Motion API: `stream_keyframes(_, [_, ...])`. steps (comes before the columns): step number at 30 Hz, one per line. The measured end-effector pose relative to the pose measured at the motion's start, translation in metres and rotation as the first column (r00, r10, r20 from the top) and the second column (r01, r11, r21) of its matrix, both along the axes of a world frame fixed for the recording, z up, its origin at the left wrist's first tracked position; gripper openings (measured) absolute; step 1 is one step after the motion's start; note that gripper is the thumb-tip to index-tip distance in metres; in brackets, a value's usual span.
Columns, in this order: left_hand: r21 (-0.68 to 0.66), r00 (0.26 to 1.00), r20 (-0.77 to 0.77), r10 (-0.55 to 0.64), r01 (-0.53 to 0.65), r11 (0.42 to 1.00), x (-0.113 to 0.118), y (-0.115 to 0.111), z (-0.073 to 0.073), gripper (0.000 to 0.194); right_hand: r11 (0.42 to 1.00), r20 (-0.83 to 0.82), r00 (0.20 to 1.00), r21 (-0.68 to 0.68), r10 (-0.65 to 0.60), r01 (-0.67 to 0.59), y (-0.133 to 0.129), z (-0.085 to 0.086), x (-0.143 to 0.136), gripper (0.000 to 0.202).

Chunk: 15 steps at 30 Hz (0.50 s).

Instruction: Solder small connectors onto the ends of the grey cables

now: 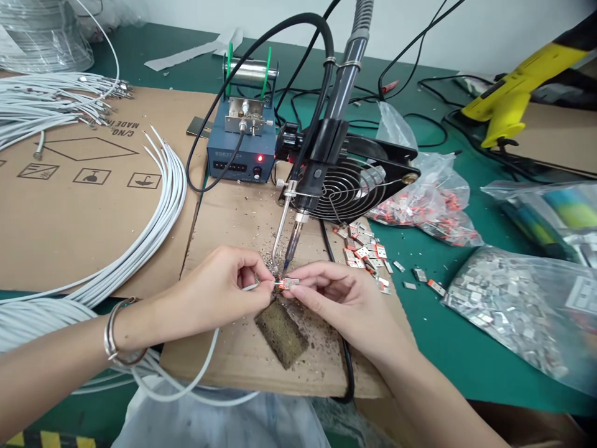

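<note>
Forearms angle inward, hands pinching cable and connector by the iron.

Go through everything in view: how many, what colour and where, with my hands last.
Small connector: one, orange and silver, between the hands
Held cable: one, white, at left fingertips
Soldering iron: one, black, above the connector
Feed tube: one, silver, beside the iron
Box: one, blue, left of fan
Spool: one, silver and green, above the box
Fan: one, black, behind iron
Sponge: one, brown, below connector
Loose connectors: many, orange and silver, right of iron
Cables: many, white, left
Clear bags: several, mixed contents, mostly right
Tool: one, yellow, upper right
Cardboard: several pieces, brown, on table
Table: one, green, underneath
Left hand: one, bare, pinching cable
Right hand: one, bare, pinching connector
</note>
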<state>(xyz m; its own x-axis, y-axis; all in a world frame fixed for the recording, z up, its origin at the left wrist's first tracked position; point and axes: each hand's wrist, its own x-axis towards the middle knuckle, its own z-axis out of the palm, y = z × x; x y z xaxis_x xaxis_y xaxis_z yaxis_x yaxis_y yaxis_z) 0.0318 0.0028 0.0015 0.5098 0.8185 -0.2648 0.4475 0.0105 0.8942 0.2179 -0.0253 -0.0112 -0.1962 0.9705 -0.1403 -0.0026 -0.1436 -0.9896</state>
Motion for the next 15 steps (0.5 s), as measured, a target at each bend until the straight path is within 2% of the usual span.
stream_keyframes(15, [-0.099,1.0,0.012,0.027,-0.026,0.995,0.0026,0.0031,0.0076,0.009,0.998,-0.046,0.999,-0.066,-0.007,0.004,-0.0006,0.0025,-0.0021,0.008])
